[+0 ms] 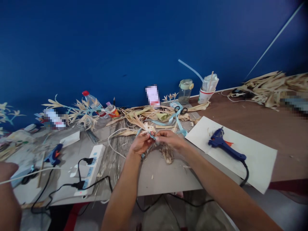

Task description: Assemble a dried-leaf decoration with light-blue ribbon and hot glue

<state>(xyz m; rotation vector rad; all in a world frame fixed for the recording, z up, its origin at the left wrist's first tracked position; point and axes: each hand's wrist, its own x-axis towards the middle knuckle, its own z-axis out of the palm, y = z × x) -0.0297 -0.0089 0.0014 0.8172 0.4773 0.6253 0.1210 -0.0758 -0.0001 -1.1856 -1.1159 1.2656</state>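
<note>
My left hand (141,143) is closed around a small pale flower (146,127) that looks made of dried husk. Blue ribbon or tape (152,136) wraps its base, between my two hands. From the right, the fingers of my right hand (168,138) pinch the end of this blue wrapping. Below my hands on the table lies a brownish bundle of dried fibre (167,154). Just beyond are loose dried husk strips (137,117) and a light blue ribbon (181,126). Black-handled scissors (181,109) rest among them.
At right, a blue glue gun (226,146) lies on a white board (260,160). A white power strip (95,165) with black cords and thin wires (115,150) are at left. A second glue gun (55,154) lies farther left, near another person's arm (8,192).
</note>
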